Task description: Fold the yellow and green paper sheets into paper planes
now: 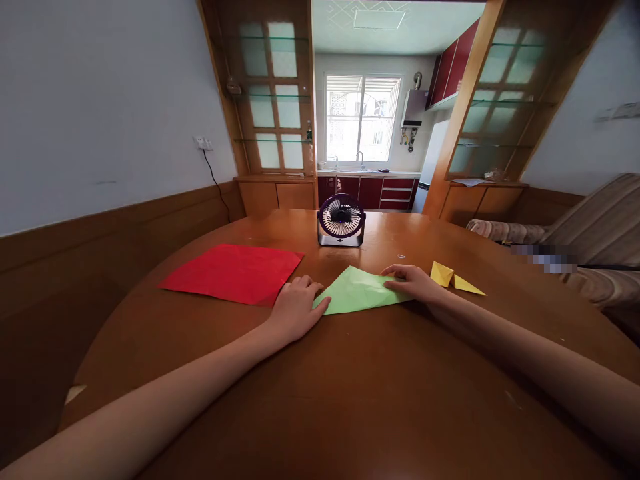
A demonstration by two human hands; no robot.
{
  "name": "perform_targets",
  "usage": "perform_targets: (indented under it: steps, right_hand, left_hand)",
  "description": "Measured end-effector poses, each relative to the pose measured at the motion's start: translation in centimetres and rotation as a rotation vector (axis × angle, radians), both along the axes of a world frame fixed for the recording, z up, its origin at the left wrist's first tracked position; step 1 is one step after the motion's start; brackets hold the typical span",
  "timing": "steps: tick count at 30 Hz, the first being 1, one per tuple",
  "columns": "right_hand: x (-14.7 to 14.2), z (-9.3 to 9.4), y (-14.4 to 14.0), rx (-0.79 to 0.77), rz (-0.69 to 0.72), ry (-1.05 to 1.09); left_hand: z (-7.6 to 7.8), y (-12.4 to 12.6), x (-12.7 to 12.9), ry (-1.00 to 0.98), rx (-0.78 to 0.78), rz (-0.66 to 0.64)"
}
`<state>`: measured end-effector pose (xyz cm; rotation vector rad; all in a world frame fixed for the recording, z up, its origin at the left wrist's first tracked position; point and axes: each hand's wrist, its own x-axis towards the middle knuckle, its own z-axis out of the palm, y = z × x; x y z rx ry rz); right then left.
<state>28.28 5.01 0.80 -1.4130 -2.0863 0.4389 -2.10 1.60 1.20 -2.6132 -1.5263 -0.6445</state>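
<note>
Head view: a light green sheet of paper folded into a triangle (pixel 357 291) lies flat at the middle of the round brown wooden table (pixel 350 393). The left hand (pixel 296 308) presses its 8 o'clock corner, fingers curled, gripping nothing. The right hand (pixel 413 281) lies flat on its 3 o'clock corner, fingers spread. A flat red paper sheet (pixel 233 273) lies at 9 o'clock, a folded yellow paper piece (pixel 453 278) at 3 o'clock, a small dark desk fan (pixel 341 220) at 12 o'clock.

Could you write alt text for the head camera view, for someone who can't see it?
Two bare hands, left hand and right hand, press a folded green paper flat on a round wooden table. A red paper sheet, folded yellow paper and small desk fan sit nearby.
</note>
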Motion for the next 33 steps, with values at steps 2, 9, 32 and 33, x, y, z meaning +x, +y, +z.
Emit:
perform_targets:
  steps: [2,9,32,33]
  right_hand:
    - [0.0,0.2,0.0,-0.011,0.004,-0.03]
    - [-0.4,0.8,0.7,0.084,0.023,-0.125]
    - [-3.6,4.6,1.6,-0.643,0.05,0.728]
    - [-3.6,4.6,1.5,-0.634,0.046,0.736]
  left_hand:
    - [-0.1,0.0,0.0,0.022,-0.001,-0.014]
    - [0.1,-0.1,0.1,-0.088,-0.119,-0.115]
    - [-0.9,0.8,0.3,-0.819,-0.385,-0.302]
    - [-0.9,0.8,0.3,-0.82,-0.388,-0.304]
